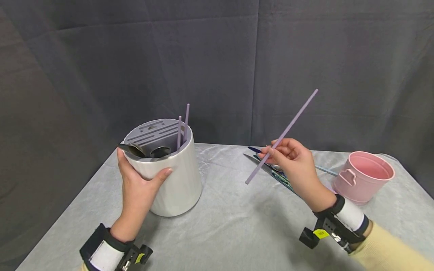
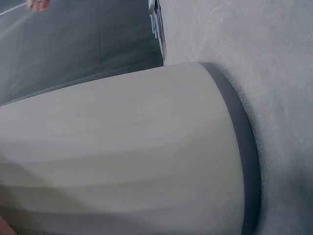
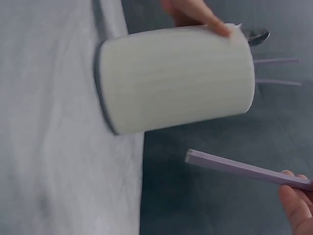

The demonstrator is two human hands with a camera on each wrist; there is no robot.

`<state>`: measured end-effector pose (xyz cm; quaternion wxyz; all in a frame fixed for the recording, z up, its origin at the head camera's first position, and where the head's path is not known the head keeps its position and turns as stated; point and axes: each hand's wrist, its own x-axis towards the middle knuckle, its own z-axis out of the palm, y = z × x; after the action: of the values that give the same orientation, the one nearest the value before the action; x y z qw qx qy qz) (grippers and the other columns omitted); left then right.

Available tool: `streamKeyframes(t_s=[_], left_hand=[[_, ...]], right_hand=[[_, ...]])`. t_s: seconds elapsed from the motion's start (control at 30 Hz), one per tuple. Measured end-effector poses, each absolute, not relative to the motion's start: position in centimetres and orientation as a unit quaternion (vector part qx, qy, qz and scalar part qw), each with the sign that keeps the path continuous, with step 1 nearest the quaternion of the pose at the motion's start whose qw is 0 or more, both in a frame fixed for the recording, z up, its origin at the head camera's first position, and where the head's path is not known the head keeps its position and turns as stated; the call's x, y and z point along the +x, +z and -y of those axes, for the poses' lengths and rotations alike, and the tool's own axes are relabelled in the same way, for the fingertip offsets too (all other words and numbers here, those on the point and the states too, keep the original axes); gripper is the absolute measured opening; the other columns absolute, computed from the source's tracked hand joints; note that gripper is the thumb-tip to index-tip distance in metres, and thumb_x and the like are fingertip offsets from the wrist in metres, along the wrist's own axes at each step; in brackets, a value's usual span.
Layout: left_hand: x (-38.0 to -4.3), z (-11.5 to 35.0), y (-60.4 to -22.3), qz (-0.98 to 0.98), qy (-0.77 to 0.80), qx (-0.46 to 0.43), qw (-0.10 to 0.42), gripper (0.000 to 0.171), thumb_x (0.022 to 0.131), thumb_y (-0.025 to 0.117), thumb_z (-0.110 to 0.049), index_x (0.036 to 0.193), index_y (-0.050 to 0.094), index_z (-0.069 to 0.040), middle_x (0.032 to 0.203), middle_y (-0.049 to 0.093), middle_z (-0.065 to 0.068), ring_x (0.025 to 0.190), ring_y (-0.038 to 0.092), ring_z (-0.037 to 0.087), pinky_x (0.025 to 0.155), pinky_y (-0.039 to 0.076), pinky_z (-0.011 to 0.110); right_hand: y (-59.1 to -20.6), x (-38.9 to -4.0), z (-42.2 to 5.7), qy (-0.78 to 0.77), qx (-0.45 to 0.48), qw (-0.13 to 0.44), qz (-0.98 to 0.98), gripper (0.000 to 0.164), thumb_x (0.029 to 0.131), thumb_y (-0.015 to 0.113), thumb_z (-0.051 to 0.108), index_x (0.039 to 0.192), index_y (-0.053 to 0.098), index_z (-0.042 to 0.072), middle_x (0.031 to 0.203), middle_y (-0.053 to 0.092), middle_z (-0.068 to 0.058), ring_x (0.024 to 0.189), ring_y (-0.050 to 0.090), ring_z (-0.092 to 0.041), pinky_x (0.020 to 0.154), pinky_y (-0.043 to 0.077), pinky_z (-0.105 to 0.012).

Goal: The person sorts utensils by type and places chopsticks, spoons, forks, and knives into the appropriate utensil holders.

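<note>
Wrist straps [image 1: 107, 256] loom closest at the near edge. The purple stick [image 1: 291, 124] slants mid-air right of centre, pinched by the right hand [image 1: 298, 162]; the left hand [image 1: 139, 184] grips the white holder [image 1: 179, 180] at left, two similar sticks [image 1: 186, 122] standing in it. Pink bucket [image 1: 367, 185]'s off to the right. My guess: knocking the white holder could twist that fingertip pinch loose.

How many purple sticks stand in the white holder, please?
2: a left stick and a right stick, near the right rim of the white holder. Others may be hidden inside.
</note>
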<state>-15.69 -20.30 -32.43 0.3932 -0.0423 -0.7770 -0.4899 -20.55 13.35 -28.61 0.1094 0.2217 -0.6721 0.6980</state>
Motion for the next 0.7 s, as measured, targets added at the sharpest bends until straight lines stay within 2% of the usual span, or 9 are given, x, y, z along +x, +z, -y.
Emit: streamKeyframes(t_s=[0.23,0.43,0.53,0.7], left_hand=[[-15.8,20.4,-32.5,0.774,-0.488,-0.044,0.401,0.123,0.068,0.081,-0.058,0.153,0.008,-0.009,0.152,0.023,0.013,0.139,0.024,0.022,0.111,0.021,0.047],[-15.8,20.5,-32.4,0.776,-0.489,-0.035,0.397,0.122,0.069,0.084,-0.053,0.154,0.008,-0.01,0.152,0.022,0.013,0.139,0.024,0.022,0.111,0.021,0.047],[-15.7,20.5,-32.4,0.779,-0.49,-0.03,0.391,0.121,0.069,0.085,-0.049,0.154,0.007,-0.011,0.153,0.021,0.013,0.139,0.023,0.022,0.111,0.021,0.048],[-15.7,20.5,-32.3,0.782,-0.492,-0.024,0.382,0.122,0.07,0.086,-0.044,0.154,0.004,-0.012,0.154,0.019,0.013,0.139,0.022,0.023,0.111,0.021,0.05]], right_hand=[[-26.6,-20.7,-9.9,0.742,0.273,0.147,0.595,0.014,0.091,0.058,-0.011,0.104,0.056,-0.007,0.092,0.072,-0.007,0.084,0.071,-0.023,0.079,0.054,-0.035],[-24.9,-20.7,-7.1,0.75,0.317,0.159,0.559,0.017,0.091,0.054,-0.014,0.104,0.058,-0.002,0.094,0.072,-0.007,0.085,0.071,-0.023,0.082,0.054,-0.037],[-24.3,-20.8,-5.9,0.749,0.341,0.169,0.543,0.017,0.091,0.053,-0.014,0.105,0.057,-0.005,0.095,0.072,-0.006,0.088,0.07,-0.023,0.084,0.054,-0.037],[-23.4,-21.0,-3.8,0.755,0.383,0.193,0.496,0.028,0.091,0.052,-0.015,0.104,0.061,0.008,0.098,0.072,-0.004,0.091,0.07,-0.022,0.085,0.053,-0.038]])
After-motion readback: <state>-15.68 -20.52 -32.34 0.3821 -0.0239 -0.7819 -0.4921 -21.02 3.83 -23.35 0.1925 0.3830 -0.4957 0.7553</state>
